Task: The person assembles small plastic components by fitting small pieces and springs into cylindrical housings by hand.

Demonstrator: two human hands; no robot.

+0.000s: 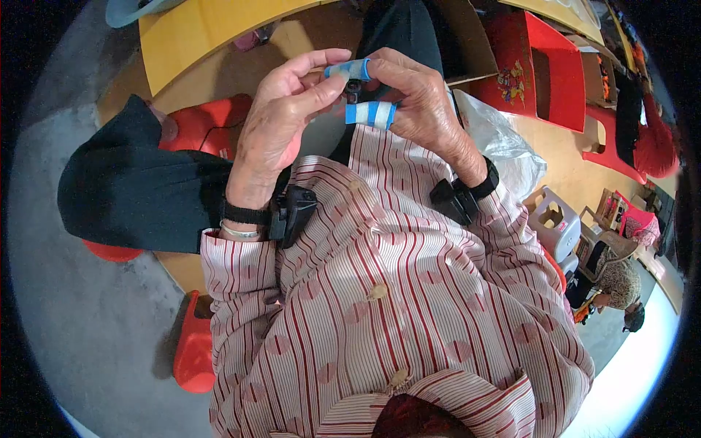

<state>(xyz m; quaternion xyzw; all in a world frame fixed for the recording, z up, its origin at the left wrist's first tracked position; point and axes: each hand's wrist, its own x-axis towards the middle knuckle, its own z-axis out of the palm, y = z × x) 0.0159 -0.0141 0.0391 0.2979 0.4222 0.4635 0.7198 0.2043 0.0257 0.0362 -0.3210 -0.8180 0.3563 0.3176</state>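
Observation:
Both hands meet at the top centre. My left hand (281, 106) is closed, its thumb and fingertips pressed around the upper blue-and-white banded piece (347, 70). Across from it, my right hand (423, 95) has its fingers bent round the right ends of this piece and of a lower blue-and-white banded piece (371, 114). Between the two pieces sits a small black part (353, 89). Whether all of these are joined cannot be made out. Each wrist carries a black strap with a black device.
Behind the hands are a yellow table edge (208, 36), an open cardboard box (467, 40) and a red box (522, 66). A clear plastic bag (500, 142) lies at right, near a grey stool (555, 223). Another person (621, 281) is at far right. A red stool (193, 350) stands lower left.

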